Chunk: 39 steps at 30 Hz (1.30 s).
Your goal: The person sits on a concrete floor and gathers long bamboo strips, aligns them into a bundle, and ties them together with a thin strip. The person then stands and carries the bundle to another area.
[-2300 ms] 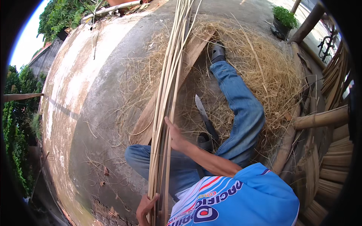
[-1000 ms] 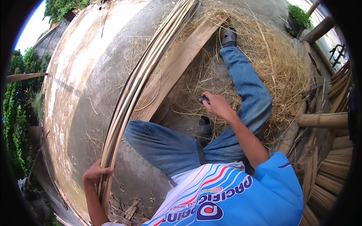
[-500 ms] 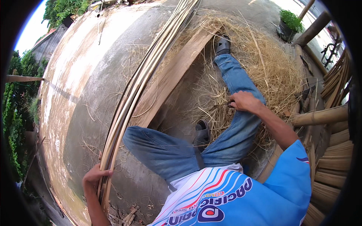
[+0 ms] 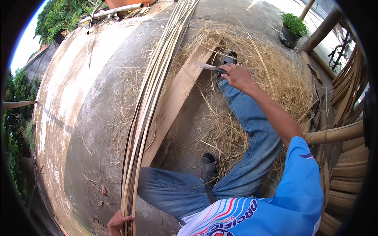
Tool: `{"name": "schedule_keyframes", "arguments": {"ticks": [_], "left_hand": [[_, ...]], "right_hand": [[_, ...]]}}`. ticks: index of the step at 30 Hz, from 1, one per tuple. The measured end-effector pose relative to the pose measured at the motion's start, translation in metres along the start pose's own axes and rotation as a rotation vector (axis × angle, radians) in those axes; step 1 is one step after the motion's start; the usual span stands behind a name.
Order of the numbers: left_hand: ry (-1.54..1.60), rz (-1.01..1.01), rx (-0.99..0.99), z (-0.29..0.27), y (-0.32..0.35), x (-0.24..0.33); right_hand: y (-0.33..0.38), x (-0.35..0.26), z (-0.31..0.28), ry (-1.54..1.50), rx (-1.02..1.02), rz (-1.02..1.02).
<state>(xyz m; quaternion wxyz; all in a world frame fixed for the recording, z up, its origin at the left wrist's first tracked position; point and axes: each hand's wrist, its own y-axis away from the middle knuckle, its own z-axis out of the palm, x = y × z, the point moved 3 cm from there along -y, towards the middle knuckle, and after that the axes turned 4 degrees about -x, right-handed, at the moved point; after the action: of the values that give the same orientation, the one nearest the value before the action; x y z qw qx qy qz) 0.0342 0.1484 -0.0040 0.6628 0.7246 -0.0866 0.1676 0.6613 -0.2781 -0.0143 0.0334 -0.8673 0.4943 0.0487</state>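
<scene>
Filling most of the frame: a concrete floor (image 4: 98,98), pale at the left and grey through the middle.
Seated person: blue-and-white shirt (image 4: 295,185) at the lower right; jeans (image 4: 252,157), one leg bent across the lower centre, the other reaching toward the upper centre.
Heap: dry, straw-coloured shavings (image 4: 287,86), spread over the upper right of centre.
Strip bundle: long, thin strips (image 4: 153,82) running from the top edge to the bottom edge left of centre, partly over the plank; their lower part passes through the left hand, and the right hand is well apart from them.
Plank: a flat brown board (image 4: 179,92) slanting through the centre, just right of the strips.
Hands: well apart; the left hand (image 4: 120,222), at the lower left, is clasped round the strips, while the right hand (image 4: 236,76), at the upper centre, grips the knife.
Knife: blade (image 4: 207,66) pointing left over the plank's upper end; whether it touches the wood cannot be told.
Changed since half a second ago: the right hand has gone from beside the bent knee up to near the shoe (image 4: 229,59), the blade now shows clearly, the left hand sits lower in the frame, and the strips run steeper.
</scene>
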Motion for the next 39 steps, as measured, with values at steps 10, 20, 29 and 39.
{"name": "schedule_keyframes", "arguments": {"ticks": [10,20,29,39], "left_hand": [[-0.133,-0.23,0.095,-0.02,-0.017,-0.051],[-0.143,-0.399,0.122,0.0,0.002,-0.003],[-0.178,-0.372,0.112,0.017,-0.008,0.029],[-0.215,-0.03,0.205,0.026,-0.013,0.015]], "right_hand": [[-0.235,0.018,0.112,0.322,0.056,-0.05],[-0.258,0.211,0.109,0.205,0.088,0.49],[-0.037,0.344,0.072,0.206,-0.038,0.845],[0.185,0.404,0.024,0.202,0.129,1.064]]}}
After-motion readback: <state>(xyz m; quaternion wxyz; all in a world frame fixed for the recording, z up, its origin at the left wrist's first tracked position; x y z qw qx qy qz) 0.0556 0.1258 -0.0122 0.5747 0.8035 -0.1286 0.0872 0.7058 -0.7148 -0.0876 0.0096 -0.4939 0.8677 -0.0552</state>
